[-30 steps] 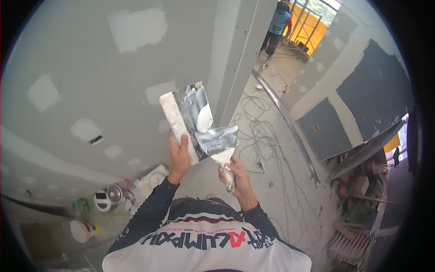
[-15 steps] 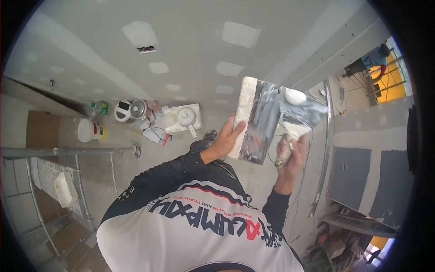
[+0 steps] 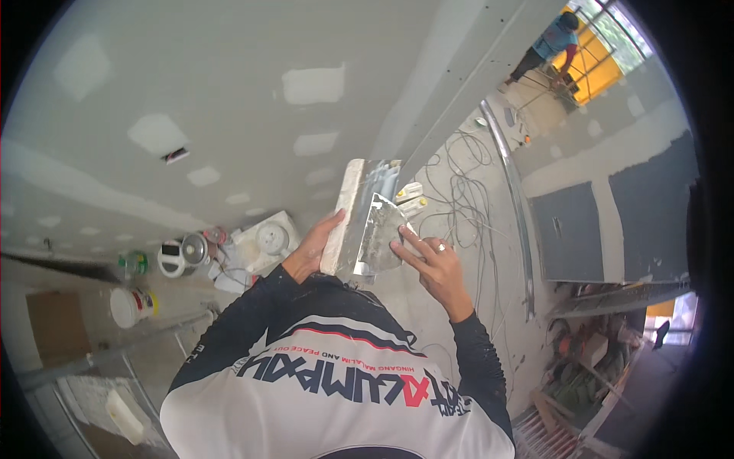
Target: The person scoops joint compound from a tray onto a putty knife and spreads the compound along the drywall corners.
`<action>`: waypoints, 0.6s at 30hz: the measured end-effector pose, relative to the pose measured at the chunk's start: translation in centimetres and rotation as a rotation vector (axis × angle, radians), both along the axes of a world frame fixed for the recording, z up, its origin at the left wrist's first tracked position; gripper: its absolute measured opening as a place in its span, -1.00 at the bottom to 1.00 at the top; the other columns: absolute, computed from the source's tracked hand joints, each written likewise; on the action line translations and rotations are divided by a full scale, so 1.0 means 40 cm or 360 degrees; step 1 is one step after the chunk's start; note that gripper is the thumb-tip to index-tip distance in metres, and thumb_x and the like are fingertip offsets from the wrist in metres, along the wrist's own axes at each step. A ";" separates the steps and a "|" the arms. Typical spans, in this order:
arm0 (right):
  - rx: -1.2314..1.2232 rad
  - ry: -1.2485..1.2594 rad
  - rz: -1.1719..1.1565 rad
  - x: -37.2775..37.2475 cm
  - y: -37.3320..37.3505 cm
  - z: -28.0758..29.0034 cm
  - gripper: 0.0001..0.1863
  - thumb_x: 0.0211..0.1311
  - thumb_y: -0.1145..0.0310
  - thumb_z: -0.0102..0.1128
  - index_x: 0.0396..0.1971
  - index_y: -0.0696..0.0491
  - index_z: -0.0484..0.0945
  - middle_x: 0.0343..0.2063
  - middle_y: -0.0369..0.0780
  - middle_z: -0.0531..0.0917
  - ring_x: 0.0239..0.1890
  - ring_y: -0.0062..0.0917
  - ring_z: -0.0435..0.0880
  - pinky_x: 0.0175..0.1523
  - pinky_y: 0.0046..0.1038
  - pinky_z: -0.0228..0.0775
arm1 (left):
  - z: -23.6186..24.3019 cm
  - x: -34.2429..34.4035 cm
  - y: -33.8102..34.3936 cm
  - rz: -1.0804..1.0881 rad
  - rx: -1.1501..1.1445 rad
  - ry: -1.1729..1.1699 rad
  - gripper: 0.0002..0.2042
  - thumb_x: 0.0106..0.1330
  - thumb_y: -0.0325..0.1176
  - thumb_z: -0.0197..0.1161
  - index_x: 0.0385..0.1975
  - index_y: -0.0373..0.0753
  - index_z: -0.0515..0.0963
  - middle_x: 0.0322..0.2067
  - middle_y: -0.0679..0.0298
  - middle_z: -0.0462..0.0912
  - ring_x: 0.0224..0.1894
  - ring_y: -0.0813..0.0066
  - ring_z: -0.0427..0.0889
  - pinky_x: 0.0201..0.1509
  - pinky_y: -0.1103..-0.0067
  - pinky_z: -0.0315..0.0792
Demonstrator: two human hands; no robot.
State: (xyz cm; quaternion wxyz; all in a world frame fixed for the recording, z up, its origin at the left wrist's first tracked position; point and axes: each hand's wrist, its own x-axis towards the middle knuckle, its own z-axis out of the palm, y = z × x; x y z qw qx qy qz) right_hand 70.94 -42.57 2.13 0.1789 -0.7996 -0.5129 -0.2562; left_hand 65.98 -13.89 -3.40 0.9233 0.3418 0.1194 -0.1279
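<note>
My left hand [image 3: 312, 249] is closed around the white, compound-crusted back edge of a wide steel finishing knife [image 3: 381, 177], held out in front of my chest. Grey-white smears cover its blade. In my right hand [image 3: 441, 274], which wears a ring, is a putty knife [image 3: 382, 233] with a dirty, compound-streaked blade. Two fingers press on that blade, and it lies across the wide one. The putty knife's handle is hidden by my palm.
A grey wall [image 3: 252, 99] with white compound patches rises ahead. At its foot stand a white bucket [image 3: 130, 307], a rice cooker [image 3: 174, 258] and a compound-smeared tray [image 3: 256, 243]. Cables [image 3: 470, 191] and a metal stud [image 3: 511, 199] lie right. Another person [image 3: 547, 50] works beyond.
Both hands and knives have moved left and closer in. The putty knife has turned so its blade lies across the wide one. The white lump of compound no longer shows. My view has swung right.
</note>
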 end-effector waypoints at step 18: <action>0.2514 0.2675 0.0403 -0.282 0.143 -0.097 -0.45 0.45 0.56 0.06 0.40 0.14 0.23 -0.09 -0.15 0.62 -0.29 -0.50 0.65 -0.30 -0.44 0.57 | 0.088 0.161 0.090 0.0131 0.1007 -0.0691 -0.41 0.65 -0.21 0.00 0.52 -0.35 0.03 0.38 0.13 0.31 0.37 0.43 0.33 0.47 0.49 0.20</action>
